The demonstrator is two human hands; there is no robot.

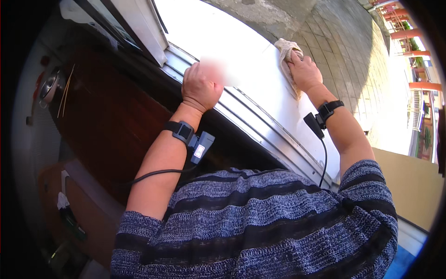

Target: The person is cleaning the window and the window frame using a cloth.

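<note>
My right hand [306, 71] grips a crumpled beige cloth [290, 47] on the outer edge of a white window ledge [264, 80]. Part of the cloth hangs in a fold below the fingers. My left hand [200, 87] is curled over the metal window track [240, 108] along the inner side of the ledge. A blurred patch covers part of its fingers, so whether they hold anything is hidden. Both wrists wear black straps with a small device, the left device [202, 148] and the right device [314, 125], each trailing a cable.
A window sash frame [148, 28] stands at the track's upper left. Indoors, a dark red surface [115, 104] bears a metal pot [51, 85] and thin sticks [66, 90]. A brown board-like surface [83, 205] is at lower left. Outside lies paved ground [334, 45].
</note>
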